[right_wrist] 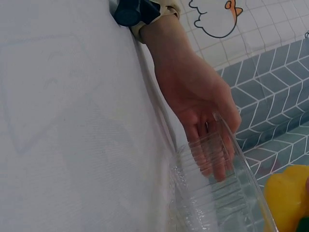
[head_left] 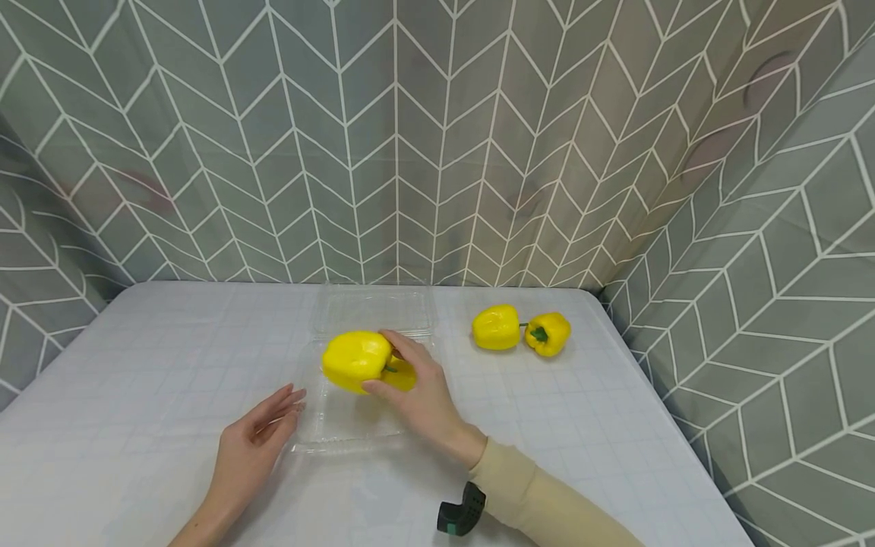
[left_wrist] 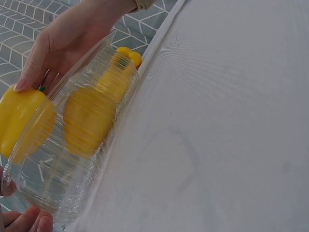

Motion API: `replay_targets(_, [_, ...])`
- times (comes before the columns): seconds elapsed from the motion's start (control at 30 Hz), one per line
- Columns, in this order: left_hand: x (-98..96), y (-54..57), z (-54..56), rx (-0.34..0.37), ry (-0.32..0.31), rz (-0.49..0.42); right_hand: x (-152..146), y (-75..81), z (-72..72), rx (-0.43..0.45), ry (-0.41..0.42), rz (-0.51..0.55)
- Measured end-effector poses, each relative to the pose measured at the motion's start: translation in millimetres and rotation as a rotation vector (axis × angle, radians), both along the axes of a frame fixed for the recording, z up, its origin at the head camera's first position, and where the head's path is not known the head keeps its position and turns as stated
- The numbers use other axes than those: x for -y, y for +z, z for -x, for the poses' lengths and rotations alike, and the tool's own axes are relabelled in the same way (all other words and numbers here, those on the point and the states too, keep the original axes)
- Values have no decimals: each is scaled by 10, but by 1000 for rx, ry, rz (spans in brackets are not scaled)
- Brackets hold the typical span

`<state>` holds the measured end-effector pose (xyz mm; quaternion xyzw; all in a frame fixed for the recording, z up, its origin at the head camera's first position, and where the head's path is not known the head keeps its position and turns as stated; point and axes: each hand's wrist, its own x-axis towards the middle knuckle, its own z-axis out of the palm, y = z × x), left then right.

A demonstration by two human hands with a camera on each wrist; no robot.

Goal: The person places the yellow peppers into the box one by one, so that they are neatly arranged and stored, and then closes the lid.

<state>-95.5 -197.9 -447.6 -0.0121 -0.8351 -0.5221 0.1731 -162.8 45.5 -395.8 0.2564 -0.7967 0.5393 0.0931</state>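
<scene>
A patterned curtain [head_left: 424,152] hangs behind; mid-frame, the right hand [head_left: 431,395] pinches a pepper [head_left: 352,358] by its stem end over the tray [head_left: 342,418]; the left hand [head_left: 249,448], fingers relaxed, is at its edge. Likely light, firm, slick: grip the shoulders.

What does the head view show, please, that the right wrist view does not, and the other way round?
Only the head view: the two yellow peppers sitting to the right of the clear plastic container.

Only the right wrist view: a cartoon drawing with an orange part, and the left sleeve cuff.

Both: the left hand, the container, and the yellow pepper held in the right hand.
</scene>
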Motion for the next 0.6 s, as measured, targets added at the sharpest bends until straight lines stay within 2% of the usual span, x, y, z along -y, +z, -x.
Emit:
replay_targets(0.3, [1,-1,4,22,9,7,105,37,-23,82,1,-39])
replay_targets(0.6, [3,-9,3,19,4,3,198,29,-14,70,40,-44])
